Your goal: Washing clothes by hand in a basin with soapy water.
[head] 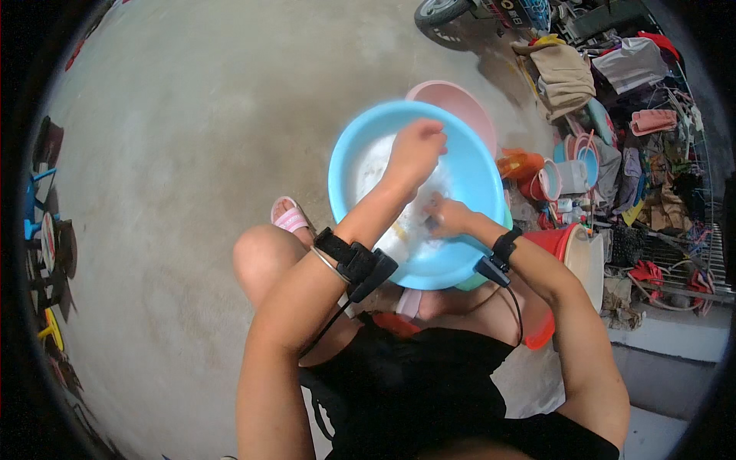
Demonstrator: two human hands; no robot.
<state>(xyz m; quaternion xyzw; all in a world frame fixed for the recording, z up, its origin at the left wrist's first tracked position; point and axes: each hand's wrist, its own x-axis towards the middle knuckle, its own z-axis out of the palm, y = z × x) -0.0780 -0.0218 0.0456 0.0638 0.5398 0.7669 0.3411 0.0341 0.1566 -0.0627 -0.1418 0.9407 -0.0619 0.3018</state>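
Observation:
A light-blue plastic basin (467, 152) stands in front of me with white suds (371, 164) inside. Over its far half, my left hand (418, 148) is lifted with the fingers curled. Its palm is turned away, so anything inside it is hidden. Lower in the basin, my right hand (449, 215) dips its fingers into the foam. Motion blur hides what those fingertips touch, though a small dark patch shows beside them. A whitish, cloth-like item (392, 244) with a yellowish patch lies near the basin's near-left wall, partly behind my left forearm.
A pink basin (454, 106) sits behind the blue one. To the right are a red bucket (549, 241), an orange bottle-like container (520, 164) and a cluttered wire rack (698, 241). A vehicle wheel (440, 14) stands at the top. My pink-strapped slipper (290, 219) rests on the concrete floor (190, 144).

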